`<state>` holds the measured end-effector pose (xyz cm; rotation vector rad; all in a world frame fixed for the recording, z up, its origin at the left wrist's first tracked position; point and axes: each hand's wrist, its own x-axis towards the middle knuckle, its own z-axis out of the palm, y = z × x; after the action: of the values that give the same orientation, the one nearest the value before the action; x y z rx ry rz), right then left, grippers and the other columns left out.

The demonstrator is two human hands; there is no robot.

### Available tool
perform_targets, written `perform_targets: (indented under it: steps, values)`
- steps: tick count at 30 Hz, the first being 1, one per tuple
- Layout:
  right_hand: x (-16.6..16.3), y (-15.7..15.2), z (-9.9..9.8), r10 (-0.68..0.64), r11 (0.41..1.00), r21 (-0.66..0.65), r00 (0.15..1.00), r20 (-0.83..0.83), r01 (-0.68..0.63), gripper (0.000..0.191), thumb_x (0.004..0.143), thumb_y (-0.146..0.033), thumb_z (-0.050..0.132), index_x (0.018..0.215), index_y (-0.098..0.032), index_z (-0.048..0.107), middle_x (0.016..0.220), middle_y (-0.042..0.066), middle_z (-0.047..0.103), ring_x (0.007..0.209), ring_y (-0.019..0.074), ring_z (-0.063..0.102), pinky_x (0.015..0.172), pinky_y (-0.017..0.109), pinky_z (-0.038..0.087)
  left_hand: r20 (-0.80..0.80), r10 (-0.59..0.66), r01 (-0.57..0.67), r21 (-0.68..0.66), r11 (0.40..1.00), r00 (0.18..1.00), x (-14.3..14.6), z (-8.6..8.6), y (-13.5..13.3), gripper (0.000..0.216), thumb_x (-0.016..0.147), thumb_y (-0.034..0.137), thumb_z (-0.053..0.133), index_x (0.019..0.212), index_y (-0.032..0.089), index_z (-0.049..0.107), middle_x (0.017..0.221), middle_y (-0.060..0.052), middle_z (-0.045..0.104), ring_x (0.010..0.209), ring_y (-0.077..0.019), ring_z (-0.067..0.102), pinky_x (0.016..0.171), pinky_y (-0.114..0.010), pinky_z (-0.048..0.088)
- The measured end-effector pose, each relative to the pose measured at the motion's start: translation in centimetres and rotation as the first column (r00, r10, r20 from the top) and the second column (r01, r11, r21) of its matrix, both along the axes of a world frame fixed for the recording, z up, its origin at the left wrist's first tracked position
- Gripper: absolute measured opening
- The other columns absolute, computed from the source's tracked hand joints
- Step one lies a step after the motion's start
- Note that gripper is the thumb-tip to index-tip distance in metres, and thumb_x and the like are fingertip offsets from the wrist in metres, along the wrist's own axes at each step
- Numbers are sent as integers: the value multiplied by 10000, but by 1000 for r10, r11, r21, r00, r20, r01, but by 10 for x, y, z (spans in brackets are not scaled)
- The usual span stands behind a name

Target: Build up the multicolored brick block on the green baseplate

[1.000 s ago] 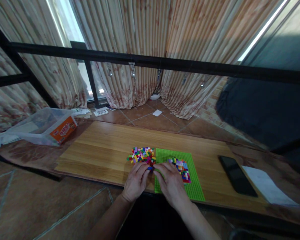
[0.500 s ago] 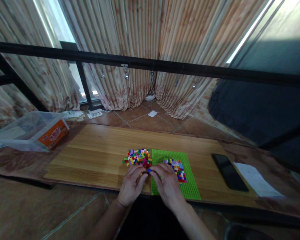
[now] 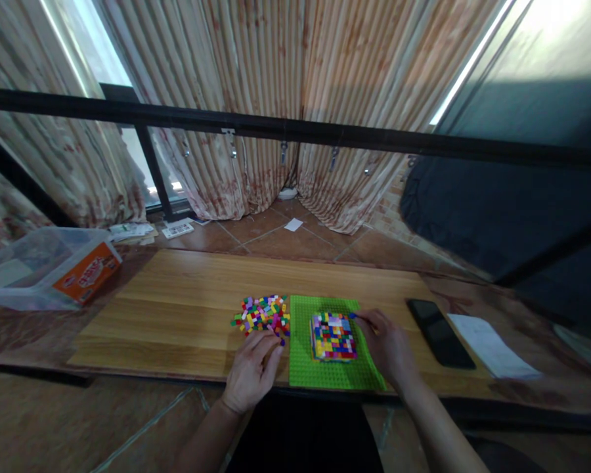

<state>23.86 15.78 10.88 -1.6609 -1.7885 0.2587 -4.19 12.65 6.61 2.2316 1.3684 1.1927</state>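
A square block built of many-coloured toy bricks (image 3: 333, 336) stands on a green studded baseplate (image 3: 303, 374). At its far right corner, my right hand (image 3: 387, 345) pinches a small blue brick (image 3: 352, 316) between thumb and fingertips. My left hand (image 3: 253, 369) is at the near edge of a pile of loose toy bricks (image 3: 261, 314), left of the baseplate. Its fingers are curled, and a small dark blue brick (image 3: 282, 342) shows between the tips of its thumb and forefinger. The left palm is hidden.
Both sit on a wooden board (image 3: 177, 309). A black phone (image 3: 438, 334) and white paper (image 3: 492, 345) lie to the right. A clear plastic box (image 3: 34, 269) with an orange label stands at far left. A black rail (image 3: 256, 125) crosses before the curtains.
My hands have parted from between the pile and the baseplate. My right hand has swung right and away from me with the blue brick, uncovering the brick block. My left hand stays by the pile.
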Motion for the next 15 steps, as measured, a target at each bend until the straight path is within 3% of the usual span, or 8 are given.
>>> perform_targets:
  steps: [5,15]
  values:
    - [1,15,-1,135,991,14,988,73,-136,253,875,-320,467,898,-221,698,868,54,672,841,200,609,774,339,471,-24,-8,8,-7,1000,1000,-1,0,1,163,881,212,502,988,211,625,966,-54,655,961,-181,600,866,-335,502]
    - [5,19,5,264,964,-86,949,174,-252,265,907,-256,444,948,-211,702,886,57,670,841,175,607,772,297,462,-26,-20,20,3,1000,999,0,-4,2,168,882,207,500,991,198,628,962,-55,653,948,-173,592,859,-317,497]
